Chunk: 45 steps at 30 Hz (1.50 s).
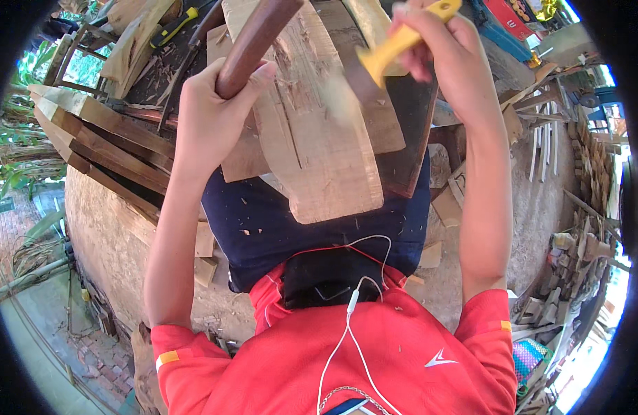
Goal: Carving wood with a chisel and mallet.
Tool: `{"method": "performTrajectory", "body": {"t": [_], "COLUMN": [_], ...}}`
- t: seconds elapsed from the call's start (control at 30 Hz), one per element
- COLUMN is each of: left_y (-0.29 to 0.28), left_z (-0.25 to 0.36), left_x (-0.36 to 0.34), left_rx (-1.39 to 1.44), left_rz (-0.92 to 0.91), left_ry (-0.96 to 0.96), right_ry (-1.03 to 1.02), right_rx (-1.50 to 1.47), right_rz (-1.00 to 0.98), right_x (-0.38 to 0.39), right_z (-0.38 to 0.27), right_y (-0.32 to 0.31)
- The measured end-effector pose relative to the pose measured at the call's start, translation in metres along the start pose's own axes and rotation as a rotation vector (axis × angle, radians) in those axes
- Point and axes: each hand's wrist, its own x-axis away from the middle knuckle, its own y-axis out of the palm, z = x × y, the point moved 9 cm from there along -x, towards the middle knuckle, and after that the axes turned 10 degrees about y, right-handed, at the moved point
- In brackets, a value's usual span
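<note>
Pale board [333,159], cracked, wavy-edged, left hand [215,114] clasping brown handle [257,48], right hand [449,50] gripping yellow brush [395,50]

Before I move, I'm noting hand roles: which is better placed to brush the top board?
Right hand, probably: it holds the yellow-handled brush, bristles blurred over the top board. The left hand grips a brown handle.

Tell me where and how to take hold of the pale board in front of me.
Probably best by both side edges of the pale board's near end, coming from your body's side: that end juts past the wood beneath, over the dark trousers, with its edges uncovered.
</note>
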Motion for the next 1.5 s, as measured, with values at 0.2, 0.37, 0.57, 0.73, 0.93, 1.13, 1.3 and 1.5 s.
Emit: {"method": "performTrajectory", "body": {"t": [0.2, 0.37, 0.57, 0.73, 0.93, 1.13, 1.3, 1.5], "left_y": [-0.018, -0.031, -0.043, -0.047, -0.046, -0.046, -0.046, -0.046], "left_z": [0.000, -0.004, -0.020, -0.031, -0.037, -0.041, -0.042, -0.040], "left_x": [0.006, 0.020, 0.029, 0.035, 0.038, 0.040, 0.041, 0.044], "left_rx": [0.111, 0.158, 0.187, 0.210, 0.244, 0.290, 0.286, 0.308], "left_rz": [0.071, 0.096, 0.120, 0.110, 0.102, 0.089, 0.092, 0.103], "left_ry": [-0.076, -0.169, -0.175, -0.222, -0.224, -0.252, -0.265, -0.242], "right_ry": [-0.398, -0.106, -0.202, -0.239, -0.191, -0.108, -0.299, -0.452], "right_rx": [-0.333, -0.063, 0.067, 0.090, 0.088, 0.122, 0.214, 0.412], "right_rz": [-0.231, -0.046, -0.019, 0.039, -0.061, -0.233, -0.129, -0.018], "right_x": [-0.039, -0.076, -0.102, -0.115, -0.108, -0.107, -0.089, -0.085], "right_z": [-0.052, -0.040, -0.066, -0.078, -0.091, -0.094, -0.119, -0.116], "right_y": [0.034, 0.028, 0.029, 0.032, 0.055, 0.083, 0.090, 0.091]}}
